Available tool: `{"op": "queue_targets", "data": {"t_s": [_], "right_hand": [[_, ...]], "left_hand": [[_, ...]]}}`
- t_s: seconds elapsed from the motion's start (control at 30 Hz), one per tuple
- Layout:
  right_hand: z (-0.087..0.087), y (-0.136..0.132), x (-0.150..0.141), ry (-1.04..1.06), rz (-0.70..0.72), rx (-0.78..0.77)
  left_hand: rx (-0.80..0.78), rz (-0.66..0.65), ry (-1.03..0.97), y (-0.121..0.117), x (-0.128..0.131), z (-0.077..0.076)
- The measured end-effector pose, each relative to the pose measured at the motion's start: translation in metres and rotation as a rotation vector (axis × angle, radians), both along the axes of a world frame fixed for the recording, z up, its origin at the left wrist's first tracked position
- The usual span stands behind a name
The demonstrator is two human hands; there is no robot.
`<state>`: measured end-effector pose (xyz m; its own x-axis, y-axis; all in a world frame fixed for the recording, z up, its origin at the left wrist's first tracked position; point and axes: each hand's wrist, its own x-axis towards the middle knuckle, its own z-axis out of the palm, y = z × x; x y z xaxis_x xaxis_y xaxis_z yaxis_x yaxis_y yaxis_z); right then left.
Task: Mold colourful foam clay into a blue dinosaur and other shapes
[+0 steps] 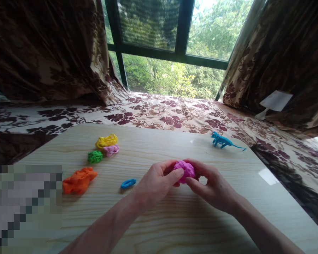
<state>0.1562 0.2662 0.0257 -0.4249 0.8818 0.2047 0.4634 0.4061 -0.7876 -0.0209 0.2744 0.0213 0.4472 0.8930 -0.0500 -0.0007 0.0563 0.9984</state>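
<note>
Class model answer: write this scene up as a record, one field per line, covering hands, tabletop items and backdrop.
Left hand: thumb and fingers on a lumpy magenta clay-like mass
Right hand: holds the mass's other side
Surface: pale wood-grain tabletop
Left side: crumpled orange mass, knobbly green lump, stringy yellow bundle, looped pale-pink bundle
Nearest left forearm: small blue oval ring
Far right: blue four-legged figure with long tail
Backdrop: floral-patterned cloth, dark-framed window

Beneath the grip [157, 178], a worktop [153, 144] is seen; beyond the grip, a daylit window [172, 56] is flanked by curtains [47, 49], and flowered cloth [169, 113] is spread below.
</note>
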Motion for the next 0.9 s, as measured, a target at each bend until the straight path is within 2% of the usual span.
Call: {"op": "queue_targets", "data": {"t_s": [0.2,0.33,0.43,0.57,0.7,0.8,0.9], "right_hand": [[-0.008,-0.007,-0.007,0.037,-0.137,0.157],[-0.01,-0.007,-0.006,-0.023,-0.126,0.147],[-0.009,-0.005,-0.007,-0.036,-0.142,0.162],[-0.004,-0.006,-0.007,-0.015,-0.056,0.158],[-0.003,-0.006,-0.005,-0.007,0.013,0.126],[-0.008,-0.006,-0.007,-0.012,-0.045,0.175],[-0.011,-0.008,-0.012,0.014,-0.138,0.239]], "left_hand": [[0.037,0.009,-0.01,-0.008,0.004,0.007],[-0.009,0.04,0.007,-0.011,0.009,0.004],[-0.06,0.111,-0.033,-0.01,0.011,-0.001],[-0.18,0.161,-0.158,-0.003,0.008,-0.007],[-0.254,0.181,-0.197,0.003,0.004,-0.011],[-0.206,0.192,-0.205,0.001,0.005,-0.01],[-0.165,0.189,-0.261,-0.005,0.01,-0.001]]}}
